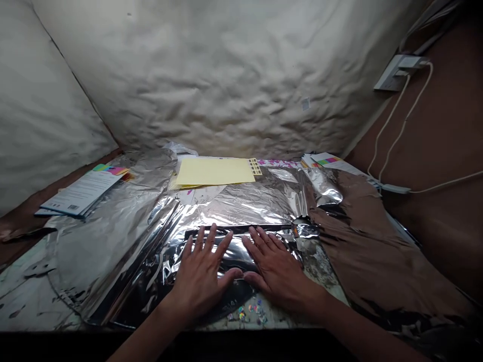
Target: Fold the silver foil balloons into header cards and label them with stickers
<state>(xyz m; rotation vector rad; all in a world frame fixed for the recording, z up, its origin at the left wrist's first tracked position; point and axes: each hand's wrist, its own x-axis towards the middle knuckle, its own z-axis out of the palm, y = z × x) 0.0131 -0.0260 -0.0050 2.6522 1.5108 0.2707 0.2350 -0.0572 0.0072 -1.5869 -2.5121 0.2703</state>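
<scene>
Both palms lie flat on shiny silver foil film (237, 254) that is folded across the middle of the table. My left hand (204, 269) has its fingers spread and pointing away from me. Beside it, my right hand (277, 269) rests with the fingers extended and closer together. The two thumbs nearly meet; I cannot tell whether they touch. Neither hand holds anything. Just beyond the fingertips, more crinkled foil stretches back to a stack of pale yellow sheets (215, 172). Small glittery bits (242, 314) lie on the table near the front edge, below the thumbs.
Printed cards or booklets (81, 193) lie at the left, and more papers (332, 162) at the back right. Foil sheets (362, 241) cover the right side. White cables (405, 118) hang from a wall socket (400, 73). A pale wrinkled covering (226, 75) forms the back wall.
</scene>
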